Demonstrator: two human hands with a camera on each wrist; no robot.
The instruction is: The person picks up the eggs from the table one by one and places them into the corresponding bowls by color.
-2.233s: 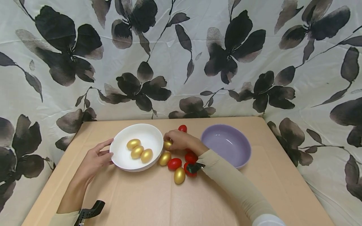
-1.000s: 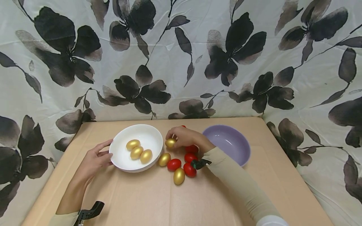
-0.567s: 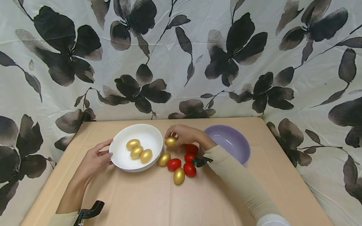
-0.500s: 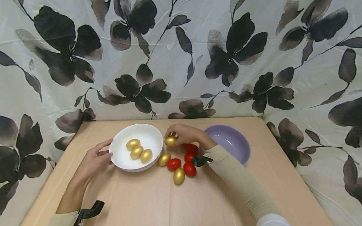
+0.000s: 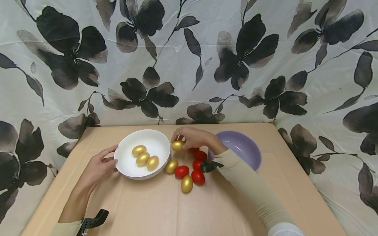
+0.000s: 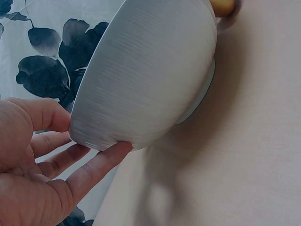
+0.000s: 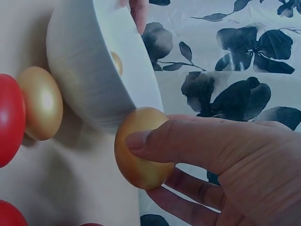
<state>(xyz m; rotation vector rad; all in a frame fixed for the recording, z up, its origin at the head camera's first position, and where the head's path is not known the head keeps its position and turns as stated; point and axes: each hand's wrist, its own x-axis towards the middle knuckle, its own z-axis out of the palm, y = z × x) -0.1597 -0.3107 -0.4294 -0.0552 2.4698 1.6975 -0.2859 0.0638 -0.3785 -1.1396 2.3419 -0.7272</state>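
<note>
My right hand [image 5: 192,137] pinches a golden egg [image 7: 143,153] between thumb and fingers, just outside the right rim of the white bowl [image 5: 122,157]. In the right wrist view the egg overlaps that rim. Inside the bowl lie three golden eggs [image 5: 142,159]. My left hand [image 5: 99,167] steadies the bowl from the left. In the left wrist view its spread, fairly straight fingers touch the rim and outer wall. A golden egg [image 5: 171,166] rests against the bowl's right side, with another golden egg [image 5: 187,183] nearer to me.
Several red eggs [image 5: 198,177] are clustered right of the white bowl, one partly covered by my right hand. A purple bowl [image 5: 249,154] stands behind my right forearm. The light wooden table [image 5: 141,209] ends at a flowered cloth [image 5: 189,65].
The golden egg in my right hand has risen slightly beside the white bowl's rim. The hand now hides the red egg at the back. My left hand stays at the bowl.
</note>
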